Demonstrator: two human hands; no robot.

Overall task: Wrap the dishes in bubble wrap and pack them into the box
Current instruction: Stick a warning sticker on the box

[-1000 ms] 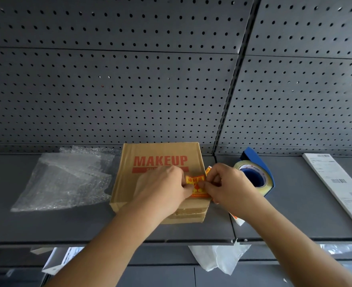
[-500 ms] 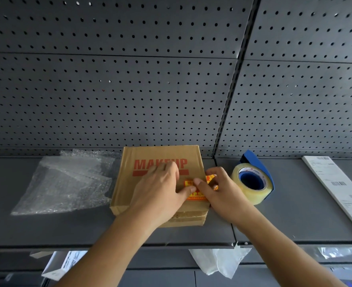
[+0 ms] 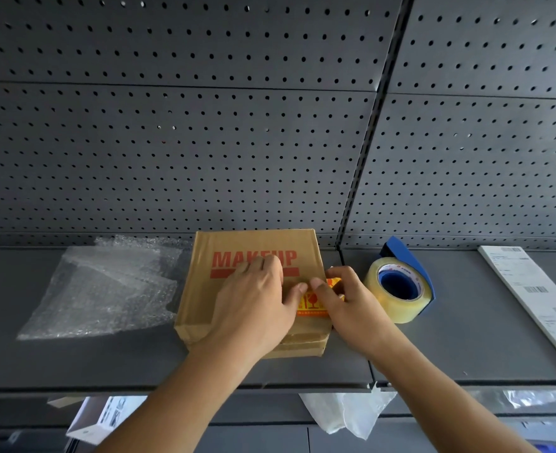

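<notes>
closed cardboard box marked "makeup" sits on the grey shelf. left hand lies flat on its lid; right hand pinches an orange sticker at the lid's 3 o'clock edge. bubble wrap lies at the box's 9 o'clock, tape roll at 3 o'clock.

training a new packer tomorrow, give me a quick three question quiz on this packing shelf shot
1. True or false: the brown cardboard box printed MAKEUP is closed.
2. What lies on the grey shelf left of the box? A) clear bubble wrap sheet B) a plate C) scissors
3. Fill in: the left hand and right hand both touch an orange-and-yellow ____ on the box top.
Key: 1 true; 2 A; 3 sticker.
</notes>
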